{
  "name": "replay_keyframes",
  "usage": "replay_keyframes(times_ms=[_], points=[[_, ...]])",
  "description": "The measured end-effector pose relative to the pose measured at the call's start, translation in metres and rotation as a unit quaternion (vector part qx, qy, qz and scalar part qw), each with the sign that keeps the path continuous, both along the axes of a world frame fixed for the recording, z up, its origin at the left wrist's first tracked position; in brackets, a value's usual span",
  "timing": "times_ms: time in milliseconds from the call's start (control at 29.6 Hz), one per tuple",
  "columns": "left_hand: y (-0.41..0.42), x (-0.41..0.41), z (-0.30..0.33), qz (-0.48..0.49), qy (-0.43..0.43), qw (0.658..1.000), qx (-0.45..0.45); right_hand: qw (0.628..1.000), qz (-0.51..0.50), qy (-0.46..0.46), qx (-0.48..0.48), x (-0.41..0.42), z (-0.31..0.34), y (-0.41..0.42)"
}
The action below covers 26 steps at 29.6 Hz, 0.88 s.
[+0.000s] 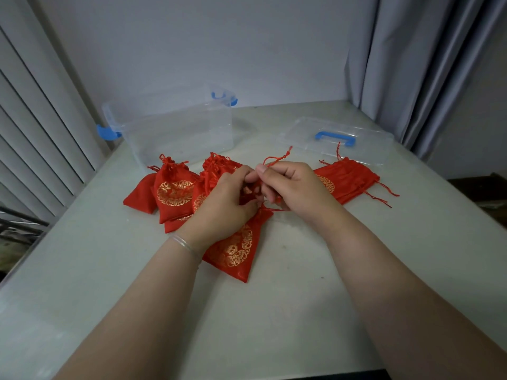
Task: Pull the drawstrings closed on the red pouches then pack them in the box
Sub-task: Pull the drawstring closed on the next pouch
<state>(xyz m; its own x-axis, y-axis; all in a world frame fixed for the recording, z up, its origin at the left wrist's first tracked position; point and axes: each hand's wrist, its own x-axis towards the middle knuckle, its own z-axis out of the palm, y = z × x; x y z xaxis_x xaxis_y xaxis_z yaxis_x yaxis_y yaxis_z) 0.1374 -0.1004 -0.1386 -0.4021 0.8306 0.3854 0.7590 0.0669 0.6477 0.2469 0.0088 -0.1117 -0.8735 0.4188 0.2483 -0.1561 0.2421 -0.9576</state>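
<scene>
Table (288, 311) with open clear box (175, 127) at far left, still without pouches. Pouch (236, 248) lying mid-table, long axis toward the hands, neck at the far end. Left hand (227, 198) gripping the neck; right hand (293, 187) pinching the string (277, 159), set to pull rightward

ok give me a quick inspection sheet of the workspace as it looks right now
surface: pale table, a few small marks
job's things: one red pouch being worked on in front; cinched pouches piled left; flat pouches stacked right; clear box open and empty behind, blue latches; its lid lying apart on the right
clutter: nothing seen
grips: left hand holds the front pouch's neck; right hand pinches its red drawstring
cables: nothing seen
surroundings: grey curtain right, slatted panel left, plain wall behind
</scene>
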Motion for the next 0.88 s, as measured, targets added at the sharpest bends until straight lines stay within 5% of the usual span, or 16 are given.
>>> replay_keyframes(times_ms=[440, 744, 880], points=[[-0.005, 0.004, 0.008, 0.021, 0.105, 0.994, -0.027, 0.971, -0.015, -0.023, -0.239, -0.003, 0.0, 0.008], [0.002, 0.003, 0.005, 0.062, 0.298, 0.952, -0.005, 0.875, 0.018, -0.004, -0.484, -0.004, 0.001, 0.009], [0.004, 0.006, 0.004, 0.09, 0.318, 0.944, 0.011, 0.854, 0.021, 0.016, -0.52, -0.005, 0.001, 0.008]])
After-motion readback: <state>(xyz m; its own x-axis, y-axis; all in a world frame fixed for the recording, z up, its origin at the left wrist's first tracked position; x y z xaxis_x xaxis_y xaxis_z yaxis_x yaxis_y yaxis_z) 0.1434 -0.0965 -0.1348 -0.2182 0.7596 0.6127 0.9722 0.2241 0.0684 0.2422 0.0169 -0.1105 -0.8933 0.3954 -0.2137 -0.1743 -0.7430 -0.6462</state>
